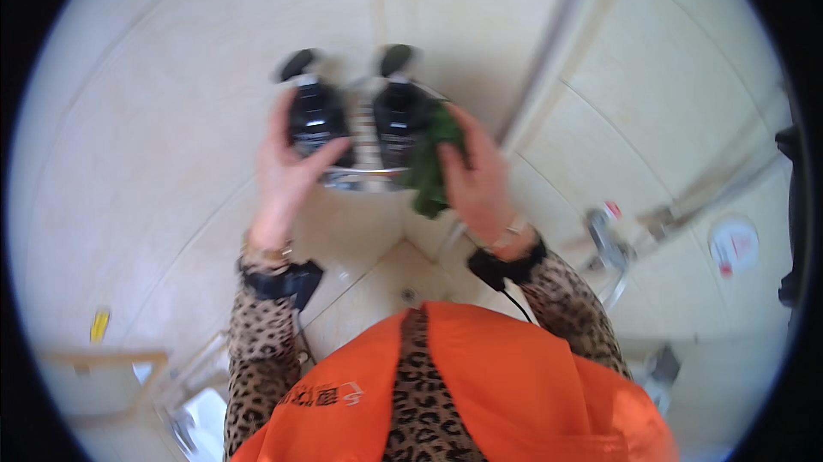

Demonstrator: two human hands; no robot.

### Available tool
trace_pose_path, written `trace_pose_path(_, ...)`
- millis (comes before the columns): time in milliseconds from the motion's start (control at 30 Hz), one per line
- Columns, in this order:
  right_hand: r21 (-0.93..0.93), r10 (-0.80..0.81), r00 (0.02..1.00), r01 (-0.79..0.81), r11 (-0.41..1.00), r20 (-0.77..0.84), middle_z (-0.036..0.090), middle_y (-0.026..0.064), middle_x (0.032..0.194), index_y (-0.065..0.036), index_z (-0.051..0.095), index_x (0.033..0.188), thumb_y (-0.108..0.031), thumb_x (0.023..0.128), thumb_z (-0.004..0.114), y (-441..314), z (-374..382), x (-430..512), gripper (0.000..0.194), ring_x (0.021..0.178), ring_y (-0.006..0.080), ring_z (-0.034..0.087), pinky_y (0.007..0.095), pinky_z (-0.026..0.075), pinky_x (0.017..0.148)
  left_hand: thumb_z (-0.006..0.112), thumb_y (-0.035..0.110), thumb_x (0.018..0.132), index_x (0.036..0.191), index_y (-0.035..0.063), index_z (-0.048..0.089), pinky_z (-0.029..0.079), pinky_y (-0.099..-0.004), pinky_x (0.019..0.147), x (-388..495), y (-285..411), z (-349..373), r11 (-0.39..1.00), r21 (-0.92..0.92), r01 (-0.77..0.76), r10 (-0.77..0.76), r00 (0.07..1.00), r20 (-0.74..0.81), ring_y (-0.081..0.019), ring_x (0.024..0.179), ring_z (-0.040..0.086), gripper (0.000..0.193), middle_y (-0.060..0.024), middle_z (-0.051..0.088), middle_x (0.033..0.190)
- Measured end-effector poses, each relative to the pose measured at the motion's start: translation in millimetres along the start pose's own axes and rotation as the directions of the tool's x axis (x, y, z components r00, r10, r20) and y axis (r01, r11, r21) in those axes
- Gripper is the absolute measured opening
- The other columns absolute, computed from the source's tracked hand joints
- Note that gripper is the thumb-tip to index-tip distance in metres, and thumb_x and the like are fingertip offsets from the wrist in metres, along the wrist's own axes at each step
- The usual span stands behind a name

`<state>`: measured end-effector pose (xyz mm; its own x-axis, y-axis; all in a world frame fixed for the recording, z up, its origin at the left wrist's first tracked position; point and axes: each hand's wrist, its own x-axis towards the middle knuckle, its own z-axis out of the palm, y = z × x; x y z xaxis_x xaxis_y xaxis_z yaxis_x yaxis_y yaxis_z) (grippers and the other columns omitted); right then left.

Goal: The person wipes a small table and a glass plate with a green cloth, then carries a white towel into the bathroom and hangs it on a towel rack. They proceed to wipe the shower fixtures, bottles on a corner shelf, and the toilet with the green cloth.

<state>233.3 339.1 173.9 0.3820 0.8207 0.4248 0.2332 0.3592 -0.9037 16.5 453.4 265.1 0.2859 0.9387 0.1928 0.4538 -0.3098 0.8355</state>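
Two dark pump bottles stand side by side on a metal corner shelf [368,173] against the tiled walls. Around the left pump bottle [315,115] curl the fingers and thumb of my left hand [289,160]. My right hand [476,173] grips a bunched green cloth [432,173], which lies against the right side of the other pump bottle [397,121]. Both bottles carry writing, blurred here. The cloth hides part of the shelf's right end.
A vertical metal pipe [546,57] runs up the right wall. Lower right are a tap [605,240] and a round white wall item [734,243]. A floor drain [408,295] lies below the shelf. At lower left, a yellow sticker [99,326] marks the wall.
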Motion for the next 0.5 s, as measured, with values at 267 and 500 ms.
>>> trace_pose_path(267, -0.362, -0.489, 0.868, 0.43, 0.827, -0.086, 0.061, 0.0143, 0.133, -0.004, 0.062, 0.127, 0.004, 0.074, 0.066, 140, -97, -76, 0.054, 0.138, 0.0383, 0.051, 0.0478, 0.047, 0.109, 0.075, 0.002, 0.09, 0.148, -0.001, 0.043, 0.037, -0.0403, 0.114, -64, -33, 133, 0.866, 0.336, -0.37, 0.445, 0.877, -0.18, -0.0267, 0.133, 0.05, 0.067, -0.0192, 0.051, 0.146)
trace_pose_path(500, 0.144, -0.036, 0.992, 0.054, 0.988, -0.122, 0.065, 0.0175, 0.124, -0.003, 0.059, 0.127, 0.002, 0.085, 0.063, 124, -138, -113, 0.043, 0.119, 0.037, 0.061, 0.0431, 0.051, 0.099, 0.068, 0.0, 0.093, 0.149, -0.0016, 0.04, 0.047, -0.0397, 0.103, -156, -52, 246, 0.903, 0.08, -0.422, 0.356, 0.839, 0.411, -0.0276, 0.122, 0.057, 0.062, -0.0168, 0.053, 0.139)
